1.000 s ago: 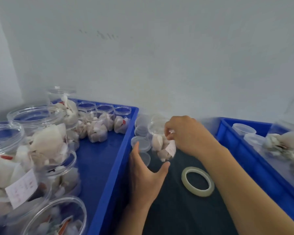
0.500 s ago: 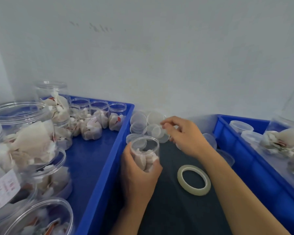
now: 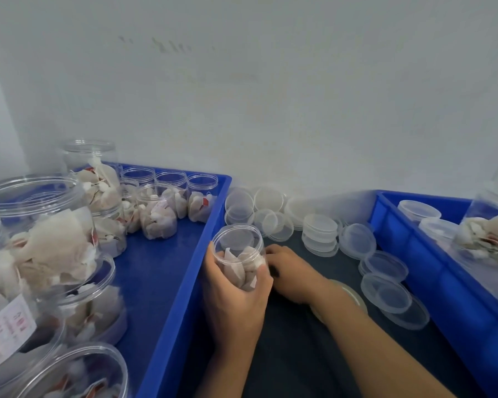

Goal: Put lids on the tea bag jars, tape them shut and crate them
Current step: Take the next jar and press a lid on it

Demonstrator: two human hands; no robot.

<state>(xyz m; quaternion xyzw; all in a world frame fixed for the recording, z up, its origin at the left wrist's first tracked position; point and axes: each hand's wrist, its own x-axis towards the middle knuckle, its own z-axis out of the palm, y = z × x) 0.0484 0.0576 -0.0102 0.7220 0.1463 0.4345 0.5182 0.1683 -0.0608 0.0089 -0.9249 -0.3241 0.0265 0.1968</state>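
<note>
Here, an open tea bag jar (image 3: 237, 254) is held upright, waiting for its lid.

The left hand (image 3: 236, 300) wraps its fingers round the lower body of the jar, above the dark table (image 3: 285, 354) just beside the rim of the left blue crate (image 3: 202, 254); the mouth is uncovered. The right hand (image 3: 292, 271) rests low on the table, touching the jar's side, fingers curled under; whether it holds anything I cannot tell. Loose clear lids (image 3: 319, 228) lie scattered towards the wall, and the tape roll (image 3: 354, 294) is half hidden under the right forearm. To cap it well, I would pick a lid matching this small mouth, keep the jar level, tuck any tea bag below the rim, and press evenly until it seats all round.
</note>
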